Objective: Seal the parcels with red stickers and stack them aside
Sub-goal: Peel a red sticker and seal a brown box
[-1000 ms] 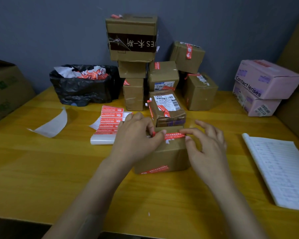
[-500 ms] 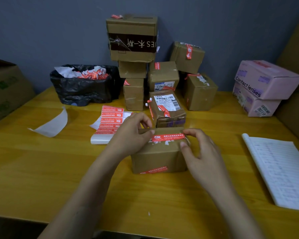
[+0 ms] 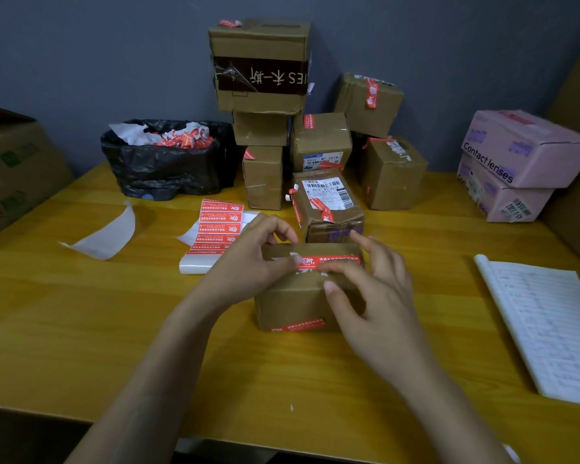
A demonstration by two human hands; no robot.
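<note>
A brown cardboard parcel [image 3: 293,299] stands on the yellow table [image 3: 81,316] right in front of me. A red sticker [image 3: 335,262] lies across its top, and a second red sticker [image 3: 298,325] runs along its lower front edge. My left hand [image 3: 248,262] presses its thumb on the top sticker's left end, with the other fingers loosely curled over the back left corner. My right hand [image 3: 379,296] has its fingers spread: the index finger presses on the sticker and the thumb rests on the front face. A sheet of red stickers [image 3: 220,226] lies just left of the parcel.
Behind stands a parcel with a barcode label [image 3: 329,209], then a pile of stickered parcels [image 3: 320,142] against the wall. A black rubbish bag [image 3: 168,165] sits back left, pink boxes [image 3: 523,152] back right, a notebook [image 3: 549,329] at right, backing paper [image 3: 104,237] and a large carton [image 3: 14,169] at left.
The red sticker, held stretched between both hands over the parcel, now lies flat on its top. Both hands have gone from pinching its ends to pressing it down.
</note>
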